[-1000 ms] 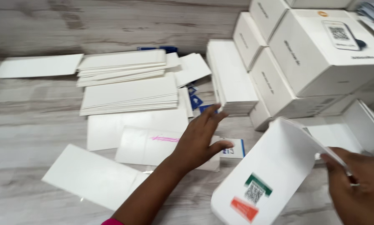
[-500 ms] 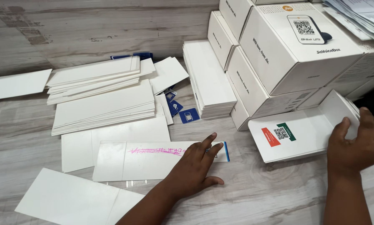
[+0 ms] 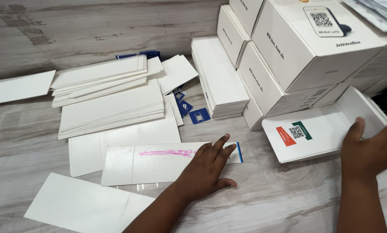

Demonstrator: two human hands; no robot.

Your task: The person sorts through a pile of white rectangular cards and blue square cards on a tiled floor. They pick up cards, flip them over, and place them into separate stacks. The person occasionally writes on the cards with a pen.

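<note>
A flat white card sheet (image 3: 159,166) with a pink scribble is pressed to the wooden surface (image 3: 271,203) by the left hand (image 3: 204,172), fingers spread flat, nothing gripped. An open white box (image 3: 318,131) lying on its side, just right, is steadied by the right hand (image 3: 370,149), thumb on its inner wall. Stacks of flat sheets (image 3: 111,103) are left unfolded; the packed white cartons (image 3: 305,47) behind seem finished.

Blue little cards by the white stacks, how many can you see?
3 small blue cards lie between the stack of flat white sheets and the tall white pile: one in front, two behind it. More may hide under the sheets.
</note>
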